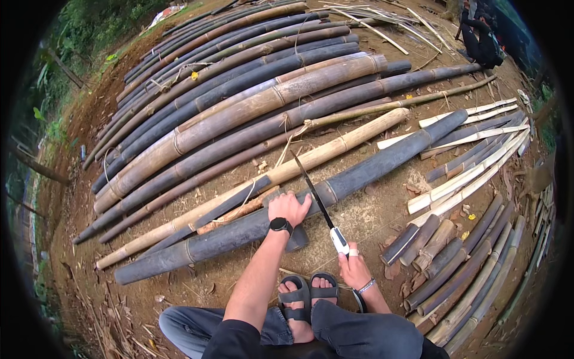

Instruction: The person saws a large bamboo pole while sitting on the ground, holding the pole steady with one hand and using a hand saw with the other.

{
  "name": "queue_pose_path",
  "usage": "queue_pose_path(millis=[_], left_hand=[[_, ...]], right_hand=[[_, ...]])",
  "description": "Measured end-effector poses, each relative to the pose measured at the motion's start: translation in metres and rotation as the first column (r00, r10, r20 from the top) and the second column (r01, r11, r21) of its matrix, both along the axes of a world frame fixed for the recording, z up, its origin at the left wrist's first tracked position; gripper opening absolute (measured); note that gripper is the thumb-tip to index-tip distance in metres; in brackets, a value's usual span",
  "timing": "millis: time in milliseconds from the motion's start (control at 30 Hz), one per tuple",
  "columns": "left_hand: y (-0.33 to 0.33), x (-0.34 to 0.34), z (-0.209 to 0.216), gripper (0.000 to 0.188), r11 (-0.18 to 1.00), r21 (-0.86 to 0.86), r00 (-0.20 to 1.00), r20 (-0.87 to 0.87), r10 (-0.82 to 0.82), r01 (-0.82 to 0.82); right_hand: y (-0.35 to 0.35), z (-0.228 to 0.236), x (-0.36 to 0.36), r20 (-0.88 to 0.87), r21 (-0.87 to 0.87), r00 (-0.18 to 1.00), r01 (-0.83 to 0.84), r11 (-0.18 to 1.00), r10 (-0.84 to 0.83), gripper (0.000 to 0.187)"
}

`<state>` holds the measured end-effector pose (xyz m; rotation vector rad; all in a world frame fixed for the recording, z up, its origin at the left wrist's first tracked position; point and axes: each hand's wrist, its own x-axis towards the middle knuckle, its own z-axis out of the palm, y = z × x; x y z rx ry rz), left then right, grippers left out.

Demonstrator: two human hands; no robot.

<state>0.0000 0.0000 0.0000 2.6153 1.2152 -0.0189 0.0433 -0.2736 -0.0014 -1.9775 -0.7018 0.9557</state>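
Many bamboo poles [239, 118] side by side toward the ground's [227, 281] far left edge | one dark pole [359, 178] across the ground's middle | saw [320, 206], blade crossing that pole | right hand [355, 269] clasped round the white handle [339, 240] | left hand [289, 209] unclenched, laid on the pole, thumb spread

The pole [373, 172], long, round, dark grey jointed bamboo, lies slantwise from lower left to upper right, while the saw [320, 204], straight and dark-bladed with a white-and-black grip, slants across it near mid-length, tip beyond its far side, grip on the near side.
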Motion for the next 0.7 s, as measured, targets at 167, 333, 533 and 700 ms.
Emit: queue_pose_path(millis=[167, 333, 533, 700], left_hand=[[-0.001, 0.002, -0.001, 0.066, 1.0, -0.025, 0.999, 0.045, 0.018, -0.016], [0.002, -0.003, 0.002, 0.066, 0.999, -0.039, 1.0, 0.013, 0.004, -0.003], [0.004, -0.003, 0.001, 0.066, 0.999, -0.047, 1.0, 0.029, 0.004, -0.003], [0.006, -0.002, -0.001, 0.065, 1.0, -0.011, 0.999, 0.036, -0.005, 0.005]], right_hand=[[-0.01, -0.017, 0.001, 0.151, 0.065, 0.989, -0.015, 0.998, 0.005, 0.036], [-0.004, -0.008, -0.007, 0.343, 0.039, 0.939, -0.052, 0.998, 0.036, 0.037], [0.005, 0.005, -0.006, 0.395, -0.061, 0.916, -0.051, 0.997, 0.071, 0.04], [0.007, 0.015, -0.011, 0.389, -0.156, 0.917, -0.032, 0.987, 0.092, 0.041]])
